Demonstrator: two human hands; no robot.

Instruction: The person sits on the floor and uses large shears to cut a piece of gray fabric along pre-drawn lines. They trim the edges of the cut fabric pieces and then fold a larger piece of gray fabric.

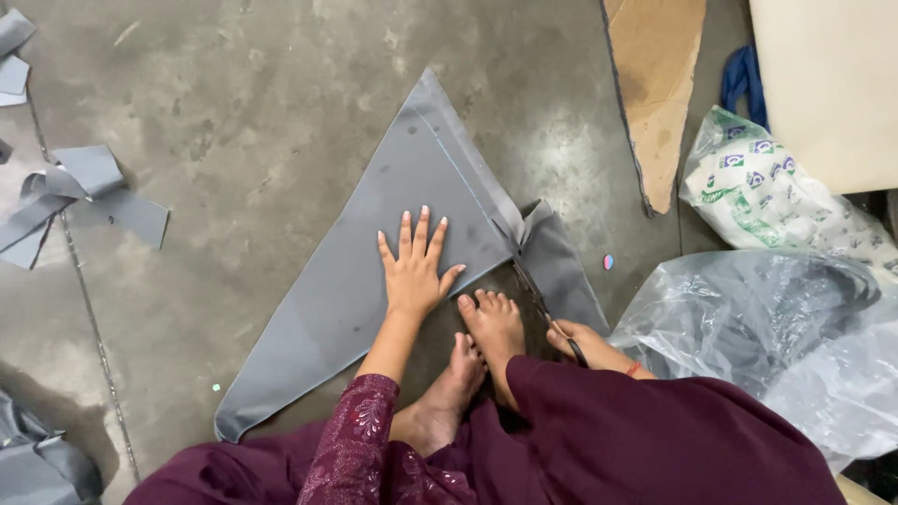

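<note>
A large grey sheet (pixel 374 243), roughly triangular, lies flat on the concrete floor. My left hand (pixel 413 264) presses on it, palm down, fingers spread. My right hand (pixel 582 344) grips the handles of dark scissors (pixel 533 290), whose blades point up along a marked line near the sheet's right edge. A cut strip of the sheet (pixel 554 254) folds away beside the blades. My bare feet (pixel 486 327) rest at the sheet's lower edge between both hands.
Grey offcuts (pixel 79 192) lie at the left, more at the bottom left (pixel 37 463). A brown cardboard piece (pixel 659 89), a printed white bag (pixel 772 192) and a clear plastic bag (pixel 781 332) crowd the right side.
</note>
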